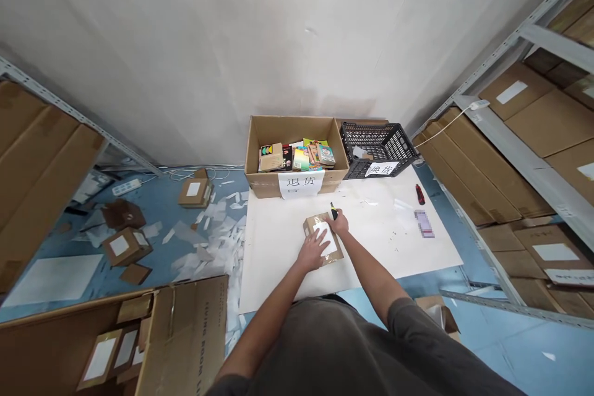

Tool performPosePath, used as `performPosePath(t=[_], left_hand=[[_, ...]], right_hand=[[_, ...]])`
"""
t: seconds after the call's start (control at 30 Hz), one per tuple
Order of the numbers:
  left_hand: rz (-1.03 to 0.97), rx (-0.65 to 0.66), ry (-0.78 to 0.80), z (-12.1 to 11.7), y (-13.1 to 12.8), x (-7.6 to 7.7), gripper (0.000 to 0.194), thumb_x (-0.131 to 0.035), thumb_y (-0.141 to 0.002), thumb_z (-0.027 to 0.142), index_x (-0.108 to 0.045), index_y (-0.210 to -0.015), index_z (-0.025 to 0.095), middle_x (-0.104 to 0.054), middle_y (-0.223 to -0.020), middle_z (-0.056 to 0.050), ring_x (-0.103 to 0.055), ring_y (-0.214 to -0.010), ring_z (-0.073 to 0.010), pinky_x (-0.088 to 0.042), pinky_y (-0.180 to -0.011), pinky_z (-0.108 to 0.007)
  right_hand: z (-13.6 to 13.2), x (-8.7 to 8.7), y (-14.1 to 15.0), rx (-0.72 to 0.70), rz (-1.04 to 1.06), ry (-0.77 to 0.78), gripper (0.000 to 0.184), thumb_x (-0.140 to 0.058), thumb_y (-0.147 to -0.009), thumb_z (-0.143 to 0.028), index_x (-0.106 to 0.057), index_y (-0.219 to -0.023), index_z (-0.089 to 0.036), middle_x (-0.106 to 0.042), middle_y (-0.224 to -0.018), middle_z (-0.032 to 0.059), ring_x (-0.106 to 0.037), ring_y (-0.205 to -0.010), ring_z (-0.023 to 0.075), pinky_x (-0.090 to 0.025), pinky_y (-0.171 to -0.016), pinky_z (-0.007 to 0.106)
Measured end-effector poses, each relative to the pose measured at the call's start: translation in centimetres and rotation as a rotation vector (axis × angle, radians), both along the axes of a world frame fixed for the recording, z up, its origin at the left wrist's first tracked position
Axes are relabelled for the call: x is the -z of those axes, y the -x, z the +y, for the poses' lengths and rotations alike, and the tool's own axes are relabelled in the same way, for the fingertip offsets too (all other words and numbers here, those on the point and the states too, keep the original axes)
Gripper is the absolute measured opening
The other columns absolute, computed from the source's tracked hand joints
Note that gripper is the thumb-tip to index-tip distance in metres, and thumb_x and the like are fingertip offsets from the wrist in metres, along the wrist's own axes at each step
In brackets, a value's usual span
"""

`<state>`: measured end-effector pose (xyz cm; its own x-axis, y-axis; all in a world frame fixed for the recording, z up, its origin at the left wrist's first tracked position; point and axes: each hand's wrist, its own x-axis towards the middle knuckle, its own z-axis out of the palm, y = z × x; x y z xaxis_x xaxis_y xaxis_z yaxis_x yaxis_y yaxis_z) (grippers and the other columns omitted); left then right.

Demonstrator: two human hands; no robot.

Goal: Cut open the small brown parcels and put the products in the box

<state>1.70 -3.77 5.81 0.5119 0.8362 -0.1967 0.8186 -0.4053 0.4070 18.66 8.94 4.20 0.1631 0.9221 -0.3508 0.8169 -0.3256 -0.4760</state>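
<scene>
A small cardboard box (pixel 338 253) with a white label lies on the white table (pixel 273 260) in front of me. My left hand (pixel 312 252) rests flat on its label with the fingers spread. At the box's far right corner, my right hand (pixel 340 221) is closed around a yellow and black utility knife (pixel 333 210). The knife's tip points away from me; whether its blade touches the box I cannot tell. Further right on the table lie a red and black utility knife (pixel 420 194) and a blurred purple item (pixel 424 224).
A large open carton (pixel 262 184) of small boxes and books stands at the table's back, beside a black plastic crate (pixel 357 169). Paper scraps (pixel 218 241) and parcels (pixel 126 245) litter the floor at left. A big carton (pixel 195 334) stands front left; shelving (pixel 520 148) lines the right.
</scene>
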Motion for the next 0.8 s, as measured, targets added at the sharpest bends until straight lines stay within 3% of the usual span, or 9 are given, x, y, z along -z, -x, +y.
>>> performPosePath(t=[0.07,0.13,0.27,0.37,0.5,0.63,0.7,0.8], left_hand=[[0.005,0.157,0.066,1.7,0.9,0.0,0.077,-0.079,-0.077,0.036,-0.053,-0.149,0.033,-0.033,-0.169,-0.009,-0.023,-0.156,-0.04,-0.028,-0.12,-0.056],[0.019,0.199,0.102,2.9,1.5,0.4,0.082,-0.084,-0.07,0.029,-0.055,-0.147,0.034,-0.039,-0.166,-0.009,-0.027,-0.155,-0.0397,-0.028,-0.121,-0.057],[0.01,0.125,0.015,3.4,1.1,1.4,0.07,-0.085,-0.072,0.026,-0.06,-0.137,0.036,-0.056,-0.151,-0.007,-0.035,-0.15,-0.0368,-0.019,-0.124,-0.057],[0.037,0.053,-0.029,2.4,-0.4,1.6,0.068,-0.091,-0.068,0.039,-0.064,-0.13,0.031,-0.061,-0.137,-0.01,-0.041,-0.142,-0.0371,-0.019,-0.124,-0.054],[0.035,-0.136,-0.007,1.4,-2.6,1.6,0.053,-0.086,-0.075,0.042,-0.066,-0.122,0.026,-0.063,-0.13,-0.012,-0.051,-0.129,-0.0338,-0.035,-0.114,-0.048],[0.013,-0.337,0.001,2.7,-4.3,1.6,0.051,-0.078,-0.083,0.032,-0.06,-0.13,0.021,-0.051,-0.152,-0.016,-0.043,-0.143,-0.0337,-0.034,-0.116,-0.047],[0.044,-0.407,0.02,3.8,-5.0,1.6,0.055,-0.076,-0.084,0.028,-0.057,-0.134,0.018,-0.047,-0.157,-0.019,-0.038,-0.149,-0.0352,-0.031,-0.118,-0.048],[0.108,-0.444,0.071,5.0,-5.6,1.6,0.062,-0.076,-0.082,0.023,-0.054,-0.14,0.018,-0.048,-0.157,-0.02,-0.038,-0.149,-0.0367,-0.031,-0.117,-0.049]], right_hand=[[-2.1,0.1,-1.8,0.045,0.045,-0.027,0.061,-0.066,-0.09,-0.054,-0.049,-0.138,-0.023,-0.073,-0.12,0.0115,-0.07,-0.111,0.027,-0.052,-0.091,0.034],[-5.5,0.6,-3.8,0.086,0.107,-0.041,0.061,-0.066,-0.088,-0.055,-0.048,-0.138,-0.024,-0.073,-0.121,0.0096,-0.07,-0.109,0.0263,-0.053,-0.088,0.034],[-12.7,2.4,-6.2,0.091,0.154,0.056,0.057,-0.067,-0.087,-0.054,-0.051,-0.134,-0.025,-0.075,-0.111,0.0072,-0.072,-0.099,0.0259,-0.055,-0.082,0.033],[-14.5,3.4,-5.8,0.193,0.109,0.081,0.049,-0.057,-0.093,-0.056,-0.052,-0.131,-0.024,-0.075,-0.109,0.0084,-0.073,-0.098,0.0259,-0.056,-0.082,0.034],[-10.2,2.8,-3.6,0.219,0.055,0.064,0.051,-0.053,-0.095,-0.052,-0.048,-0.138,-0.024,-0.073,-0.12,0.0111,-0.071,-0.107,0.0259,-0.056,-0.086,0.034],[-3.5,1.5,-1.8,0.117,0.051,0.053,0.055,-0.061,-0.091,-0.047,-0.05,-0.14,-0.025,-0.072,-0.124,0.0091,-0.07,-0.11,0.0238,-0.055,-0.091,0.032],[-1.3,1.1,-1.9,0.054,0.139,0.005,0.05,-0.064,-0.088,-0.047,-0.058,-0.133,-0.025,-0.073,-0.121,0.0068,-0.07,-0.108,0.0226,-0.055,-0.091,0.031],[-0.1,0.5,-3.9,-0.084,0.291,-0.011,0.039,-0.056,-0.093,-0.053,-0.066,-0.116,-0.023,-0.076,-0.105,0.0041,-0.073,-0.092,0.0204,-0.056,-0.081,0.028]])
